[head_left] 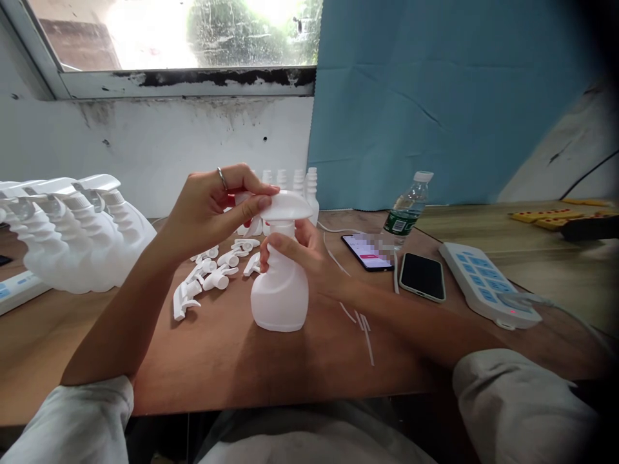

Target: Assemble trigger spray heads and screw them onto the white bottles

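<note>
A white spray bottle point(280, 301) stands upright on the brown table in front of me. My right hand point(309, 254) is closed around its neck. On top sits a white spray head point(290, 205), whose rear end my left hand point(222, 203) grips between thumb and fingers. My left fingers partly cover a bit of red by the head. Several loose white spray heads point(217, 278) lie on the table to the left of the bottle. Behind my hands rise the necks of several white bottles without heads point(312, 183), their lower parts mostly hidden.
Several white bottles with spray heads point(87, 238) stand together at the left, by a power strip point(22, 290). To the right are a lit phone point(367, 252), a dark phone point(422, 277), a water bottle point(406, 209) and another power strip point(488, 283). Thin white strips point(368, 345) lie nearer.
</note>
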A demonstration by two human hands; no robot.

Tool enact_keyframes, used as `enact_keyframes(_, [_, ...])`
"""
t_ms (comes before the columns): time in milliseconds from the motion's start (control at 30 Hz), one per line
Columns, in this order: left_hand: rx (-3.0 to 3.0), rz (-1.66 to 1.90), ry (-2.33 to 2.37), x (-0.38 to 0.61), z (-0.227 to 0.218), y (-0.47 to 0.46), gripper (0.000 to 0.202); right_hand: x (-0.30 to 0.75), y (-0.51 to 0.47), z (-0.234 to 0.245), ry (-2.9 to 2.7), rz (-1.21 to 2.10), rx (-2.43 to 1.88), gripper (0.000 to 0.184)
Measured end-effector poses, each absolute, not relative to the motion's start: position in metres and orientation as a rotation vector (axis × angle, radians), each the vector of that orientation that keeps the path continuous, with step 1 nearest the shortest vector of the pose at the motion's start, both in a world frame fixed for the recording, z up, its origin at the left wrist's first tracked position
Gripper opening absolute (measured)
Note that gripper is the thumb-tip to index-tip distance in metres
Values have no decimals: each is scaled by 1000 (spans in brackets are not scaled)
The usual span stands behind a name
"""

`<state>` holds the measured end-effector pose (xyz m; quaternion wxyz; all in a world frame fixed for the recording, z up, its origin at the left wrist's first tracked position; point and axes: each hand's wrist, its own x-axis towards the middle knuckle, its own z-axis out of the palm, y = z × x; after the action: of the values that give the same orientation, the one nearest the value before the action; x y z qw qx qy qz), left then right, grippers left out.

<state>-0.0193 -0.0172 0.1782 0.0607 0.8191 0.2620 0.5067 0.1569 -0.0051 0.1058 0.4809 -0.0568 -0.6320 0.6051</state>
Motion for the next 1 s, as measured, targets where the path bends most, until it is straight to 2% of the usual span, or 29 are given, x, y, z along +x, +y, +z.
enact_keyframes(167, [2467, 1526, 818, -19, 178, -18, 17, 160, -1, 104, -1520, 1565, -20, 33])
enact_keyframes(333, [2458, 1532, 803, -19, 177, -18, 14, 159, -5, 107, -1565, 1515, -102, 33])
enact_keyframes(533, [2479, 1510, 837, -20, 180, -20, 15, 164, 1, 108, -1589, 1592, 24, 21])
enact_keyframes(1000, [2492, 1532, 824, -16, 178, -22, 14, 160, -5, 116, -1588, 1500, -39, 27])
